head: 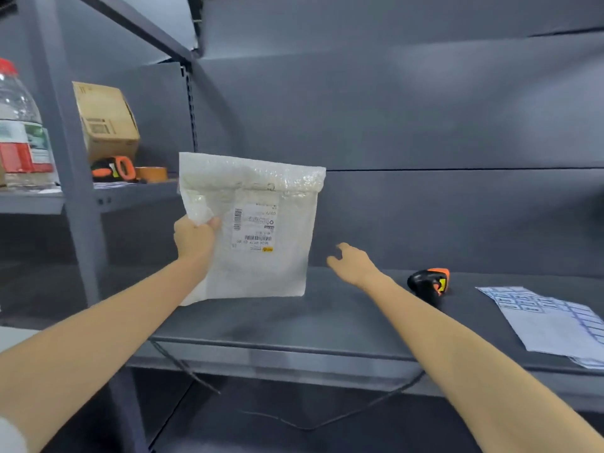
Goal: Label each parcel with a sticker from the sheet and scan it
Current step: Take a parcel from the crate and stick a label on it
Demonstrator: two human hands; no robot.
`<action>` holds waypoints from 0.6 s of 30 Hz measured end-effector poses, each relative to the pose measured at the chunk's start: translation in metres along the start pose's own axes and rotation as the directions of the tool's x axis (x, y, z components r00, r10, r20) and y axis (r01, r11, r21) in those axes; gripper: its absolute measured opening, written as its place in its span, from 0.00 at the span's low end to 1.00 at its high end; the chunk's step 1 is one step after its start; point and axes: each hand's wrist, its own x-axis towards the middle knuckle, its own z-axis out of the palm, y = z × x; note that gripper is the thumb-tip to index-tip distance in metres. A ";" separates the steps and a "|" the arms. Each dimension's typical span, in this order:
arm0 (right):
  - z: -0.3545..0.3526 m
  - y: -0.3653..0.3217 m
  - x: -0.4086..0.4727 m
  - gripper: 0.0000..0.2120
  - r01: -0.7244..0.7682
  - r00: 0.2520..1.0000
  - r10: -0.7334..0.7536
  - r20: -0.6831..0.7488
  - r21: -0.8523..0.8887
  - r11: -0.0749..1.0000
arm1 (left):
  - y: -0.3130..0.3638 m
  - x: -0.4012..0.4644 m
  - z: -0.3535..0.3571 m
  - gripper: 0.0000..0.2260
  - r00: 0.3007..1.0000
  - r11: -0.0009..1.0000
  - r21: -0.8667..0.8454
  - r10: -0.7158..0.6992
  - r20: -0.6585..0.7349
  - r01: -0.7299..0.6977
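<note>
We see left hand (pixel 192 237), grip closed on left edge of bubble-wrap parcel (pixel 261 230), parcel held upright above grey shelf (pixel 294 322), printed label (pixel 256 227) facing us, upside down. Right hand (pixel 351 261) empty, grip loose, fingers relaxed, hovering just right of parcel, not touching it. Black-orange scanner (pixel 428 281) lying on shelf to right of right hand. Sticker sheet (pixel 549 318) flat on shelf, further right. On left-hand shelf: cardboard box (pixel 104 120), tape roll (pixel 152 173), plastic bottle (pixel 19 125).
</note>
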 end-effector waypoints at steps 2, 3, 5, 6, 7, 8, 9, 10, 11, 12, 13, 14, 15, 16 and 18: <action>-0.003 0.011 -0.005 0.26 -0.083 0.997 0.083 0.001 0.156 0.984 | -0.004 -0.009 0.026 0.03 0.998 0.996 -0.061 -0.058 0.016 0.059; -0.002 0.016 -0.007 0.22 -0.116 0.993 0.122 -0.009 0.236 0.965 | -0.005 -0.014 0.037 0.05 0.996 0.991 -0.094 -0.092 0.012 0.092; 0.004 0.021 -0.012 0.13 -0.198 0.970 0.240 -0.045 0.431 0.880 | -0.005 -0.023 0.060 0.11 0.982 0.969 -0.166 -0.188 -0.010 0.184; 0.008 0.022 -0.016 0.14 -0.241 0.950 0.310 -0.033 0.551 0.799 | -0.006 -0.029 0.071 0.12 0.968 0.948 -0.211 -0.251 -0.025 0.240; 0.015 0.024 -0.019 0.18 -0.279 0.930 0.368 0.012 0.675 0.683 | -0.006 -0.034 0.081 0.12 0.947 0.918 -0.262 -0.318 -0.035 0.298; 0.022 0.028 -0.020 0.25 -0.294 0.914 0.402 0.062 0.783 0.549 | -0.007 -0.040 0.090 0.10 0.924 0.883 -0.310 -0.381 -0.032 0.354; 0.029 0.029 -0.022 0.31 -0.285 0.909 0.404 0.104 0.862 0.418 | -0.008 -0.046 0.097 0.08 0.900 0.845 -0.350 -0.436 -0.016 0.404; 0.034 0.029 -0.026 0.34 -0.248 0.919 0.373 0.124 0.920 0.305 | -0.009 -0.052 0.105 0.05 0.879 0.811 -0.382 -0.476 0.009 0.443; 0.038 0.028 -0.027 0.34 -0.202 0.936 0.328 0.124 0.956 0.215 | -0.010 -0.058 0.112 0.04 0.866 0.784 -0.408 -0.500 0.031 0.467; 0.041 0.027 -0.027 0.33 -0.159 0.951 0.288 0.111 0.976 0.150 | -0.012 -0.062 0.117 0.04 0.858 0.769 -0.422 -0.511 0.043 0.480; 0.040 0.025 -0.026 0.31 -0.116 0.962 0.260 0.085 0.988 0.105 | -0.013 -0.067 0.122 0.05 0.853 0.761 -0.426 -0.518 0.053 0.489; 0.039 0.024 -0.025 0.30 -0.070 0.967 0.248 0.049 0.995 0.077 | -0.014 -0.071 0.126 0.05 0.850 0.753 -0.430 -0.523 0.065 0.497; 0.037 0.023 -0.024 0.28 -0.023 0.968 0.252 0.009 0.998 0.054 | -0.016 -0.074 0.130 0.06 0.846 0.743 -0.437 -0.526 0.087 0.507; 0.034 0.024 -0.022 0.27 0.011 0.961 0.276 -0.022 0.999 0.039 | -0.017 -0.077 0.132 0.06 0.844 0.736 -0.438 -0.523 0.118 0.517; 0.028 0.030 -0.019 0.25 0.055 0.933 0.354 -0.065 0.998 0.039 | -0.021 -0.080 0.134 0.09 0.844 0.738 -0.412 -0.491 0.215 0.534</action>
